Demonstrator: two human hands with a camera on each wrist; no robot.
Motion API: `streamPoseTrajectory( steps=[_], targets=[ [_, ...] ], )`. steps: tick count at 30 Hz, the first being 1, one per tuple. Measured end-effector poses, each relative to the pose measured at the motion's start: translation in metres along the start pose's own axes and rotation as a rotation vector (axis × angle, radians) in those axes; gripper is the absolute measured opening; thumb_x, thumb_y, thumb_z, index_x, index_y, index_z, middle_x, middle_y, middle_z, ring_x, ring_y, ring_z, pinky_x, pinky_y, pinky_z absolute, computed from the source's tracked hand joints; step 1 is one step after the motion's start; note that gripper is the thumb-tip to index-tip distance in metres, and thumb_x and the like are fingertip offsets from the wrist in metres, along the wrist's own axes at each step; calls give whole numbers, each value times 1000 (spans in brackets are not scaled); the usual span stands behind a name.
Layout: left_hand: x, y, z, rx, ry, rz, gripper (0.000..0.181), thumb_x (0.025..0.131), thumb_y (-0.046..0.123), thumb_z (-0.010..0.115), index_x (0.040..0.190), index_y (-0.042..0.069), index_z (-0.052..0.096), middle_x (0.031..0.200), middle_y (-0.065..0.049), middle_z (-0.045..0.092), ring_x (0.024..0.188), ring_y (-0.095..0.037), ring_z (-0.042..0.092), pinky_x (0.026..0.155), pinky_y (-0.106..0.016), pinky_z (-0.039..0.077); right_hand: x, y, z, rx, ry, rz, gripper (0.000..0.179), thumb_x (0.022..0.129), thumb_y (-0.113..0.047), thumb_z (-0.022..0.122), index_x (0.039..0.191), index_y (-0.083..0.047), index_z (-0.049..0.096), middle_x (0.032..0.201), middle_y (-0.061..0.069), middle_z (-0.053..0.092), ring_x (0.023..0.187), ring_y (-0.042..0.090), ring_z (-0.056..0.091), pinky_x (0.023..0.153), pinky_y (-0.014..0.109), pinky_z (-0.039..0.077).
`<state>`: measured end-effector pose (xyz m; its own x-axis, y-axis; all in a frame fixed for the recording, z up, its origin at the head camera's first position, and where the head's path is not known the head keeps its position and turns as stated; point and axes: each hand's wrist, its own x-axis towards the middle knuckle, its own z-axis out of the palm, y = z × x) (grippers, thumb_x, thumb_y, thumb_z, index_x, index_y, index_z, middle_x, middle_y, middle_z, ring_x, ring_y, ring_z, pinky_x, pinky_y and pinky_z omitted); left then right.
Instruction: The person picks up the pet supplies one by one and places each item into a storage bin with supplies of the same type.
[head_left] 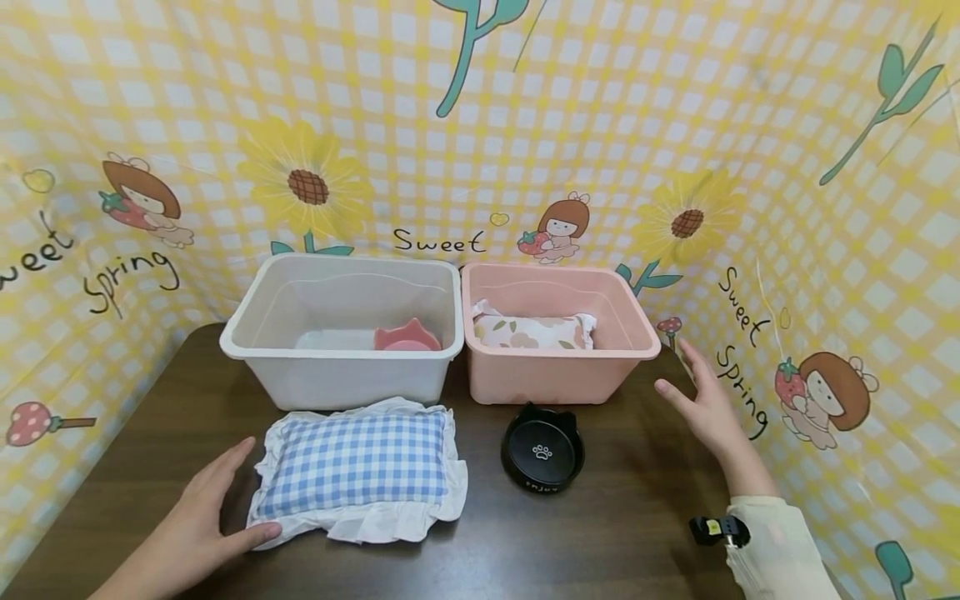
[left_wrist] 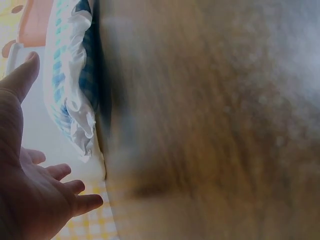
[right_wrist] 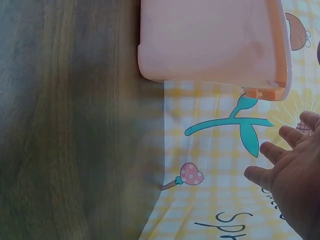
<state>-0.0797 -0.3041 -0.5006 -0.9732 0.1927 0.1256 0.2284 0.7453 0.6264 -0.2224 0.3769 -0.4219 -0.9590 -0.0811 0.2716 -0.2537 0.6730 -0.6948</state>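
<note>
A blue-and-white gingham pillow with a white ruffled edge (head_left: 360,467) lies on the table in front of the white bin (head_left: 345,379). My left hand (head_left: 198,517) is at the pillow's left end, fingers extended and thumb by the front ruffle; whether it touches cannot be told from the head view. In the left wrist view the hand (left_wrist: 40,185) is spread beside the pillow (left_wrist: 75,75), a gap showing between them. To the right of the pink bin (head_left: 547,379), my right hand (head_left: 712,408) hovers with spread fingers, holding nothing.
Inside the white bin is a pink cat-eared dish (head_left: 408,336). A floral pillow (head_left: 534,331) lies in the pink bin. A black cat-eared bowl with a paw print (head_left: 543,452) sits before the pink bin. Yellow checked cloth (head_left: 637,108) hangs behind and at both sides of the table (head_left: 600,542).
</note>
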Motion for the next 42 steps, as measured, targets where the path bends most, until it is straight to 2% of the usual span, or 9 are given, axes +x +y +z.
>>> streamPoseTrajectory(
  steps=[7, 12, 18, 25, 31, 34, 36, 40, 42],
  targets=[
    [4, -1, 3, 10, 19, 14, 117, 79, 44, 88, 164, 9, 15, 158, -36, 28, 138, -63, 24, 100, -83, 21, 10, -4, 4, 65, -12, 3, 83, 100, -27, 68, 165, -21, 17, 168, 22, 20, 152, 50, 18, 118, 71, 17],
    [6, -2, 7, 40, 15, 11, 112, 77, 47, 88, 157, -1, 26, 154, -34, 34, 135, -57, 32, 100, -76, 30, 20, -2, 8, 81, -15, -7, 81, 101, -25, 68, 165, -18, 18, 168, 21, 18, 152, 50, 18, 117, 71, 17],
    [6, -3, 12, 83, -3, -16, 107, 78, 52, 87, 152, -4, 33, 148, -32, 40, 131, -54, 38, 96, -70, 36, 30, -2, 12, 61, -13, -16, 79, 101, -25, 67, 165, -21, 21, 168, 15, 23, 151, 48, 24, 114, 73, 21],
    [5, -3, 16, 83, 49, 14, 100, 75, 48, 90, 147, -2, 42, 142, -28, 49, 128, -50, 43, 96, -66, 38, 41, -3, 14, 181, -35, 14, 81, 102, -22, 65, 165, -12, 16, 169, 18, 21, 153, 46, 23, 118, 69, 21],
    [6, -3, 19, 85, 45, 10, 100, 75, 50, 89, 147, -2, 42, 142, -28, 49, 127, -50, 44, 96, -66, 39, 49, -3, 17, 252, -54, 1, 82, 103, -25, 63, 163, -1, 12, 166, 28, 20, 153, 45, 21, 119, 64, 20],
    [8, -3, 20, 91, 33, -1, 100, 75, 52, 88, 146, -2, 43, 142, -28, 50, 127, -50, 45, 96, -66, 39, 52, -4, 19, 267, -56, -20, 82, 103, -25, 64, 162, 3, 14, 163, 32, 23, 152, 45, 24, 120, 57, 25],
    [9, -2, 20, 93, 22, -8, 100, 75, 53, 88, 146, -2, 44, 142, -29, 51, 128, -51, 45, 97, -66, 40, 53, -5, 21, 264, -58, -19, 81, 103, -25, 64, 161, 3, 15, 163, 31, 24, 152, 44, 26, 121, 43, 30],
    [10, -1, 20, 95, 20, -9, 97, 76, 53, 87, 145, -2, 47, 140, -30, 53, 127, -51, 48, 96, -66, 41, 54, -5, 23, 254, -76, 4, 81, 103, -18, 63, 163, 1, 12, 165, 28, 22, 150, 45, 28, 106, 13, 35],
    [11, -1, 20, 96, 26, -7, 94, 76, 52, 87, 144, -2, 49, 139, -31, 55, 126, -51, 50, 96, -66, 42, 55, -5, 24, 248, -81, 16, 80, 104, -16, 62, 163, -1, 10, 166, 28, 21, 148, 48, 30, 97, 6, 36]
  ],
)
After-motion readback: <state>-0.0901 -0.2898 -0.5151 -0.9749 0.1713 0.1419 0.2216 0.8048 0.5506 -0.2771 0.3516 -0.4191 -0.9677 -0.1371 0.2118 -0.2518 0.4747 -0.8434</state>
